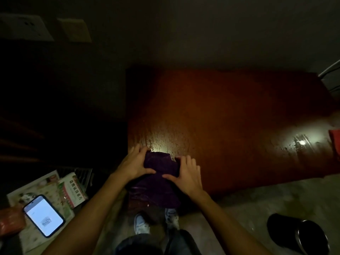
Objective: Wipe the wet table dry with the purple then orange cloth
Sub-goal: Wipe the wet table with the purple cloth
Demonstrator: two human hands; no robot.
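A dark red-brown table [230, 116] fills the middle of the view, with water drops shining near its front left corner and at the right. The purple cloth [160, 173] lies bunched on the table's front left edge and hangs down over it. My left hand [134, 162] grips the cloth's left side. My right hand [187, 173] presses on its right side. An orange-red cloth [334, 138] shows only as a corner at the table's right edge.
A lit phone [44, 215] lies on papers and packets [71, 188] on a low surface at the left. A black round container [298, 232] stands on the floor at the lower right. My shoes [141, 223] are below the table's edge. A chair frame [331, 70] is at the far right.
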